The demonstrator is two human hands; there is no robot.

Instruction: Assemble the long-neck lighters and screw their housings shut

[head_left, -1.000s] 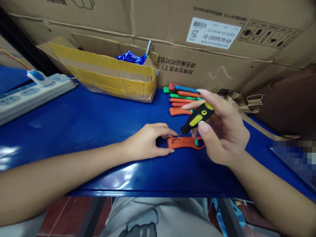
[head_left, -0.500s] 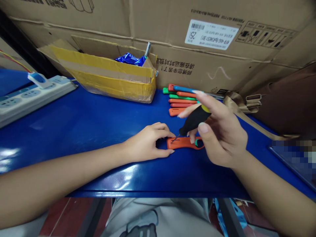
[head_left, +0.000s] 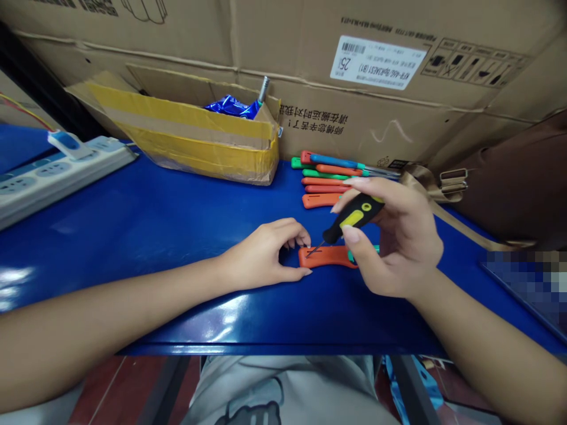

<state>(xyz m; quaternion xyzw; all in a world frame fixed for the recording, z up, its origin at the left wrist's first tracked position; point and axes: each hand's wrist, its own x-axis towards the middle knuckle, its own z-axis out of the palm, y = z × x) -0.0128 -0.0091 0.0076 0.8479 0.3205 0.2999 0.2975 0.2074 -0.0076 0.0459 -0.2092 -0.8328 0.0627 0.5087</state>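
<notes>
An orange long-nosed lighter with a green trigger lies flat on the blue table, its far end hidden behind my right hand. My left hand rests beside the lighter's left end, with the thumb at the near edge and curled fingertips at the far edge, gripping it lightly. In my right hand is a black and yellow screwdriver, tilted, held between thumb and fingers. Its thin shaft points down-left, and the tip meets the lighter's handle near a dark slot.
Several more lighters in orange, red, green and blue lie in a row behind. A yellow-taped cardboard box holds a blue shiny packet. Left is a power strip; right, a tan strap with buckles. A large carton stands behind.
The screwdriver's handle has turned, now showing its yellow inlay. My right thumb and fingers have shifted round it. The left fingers have curled slightly more; the lighter stays put.
</notes>
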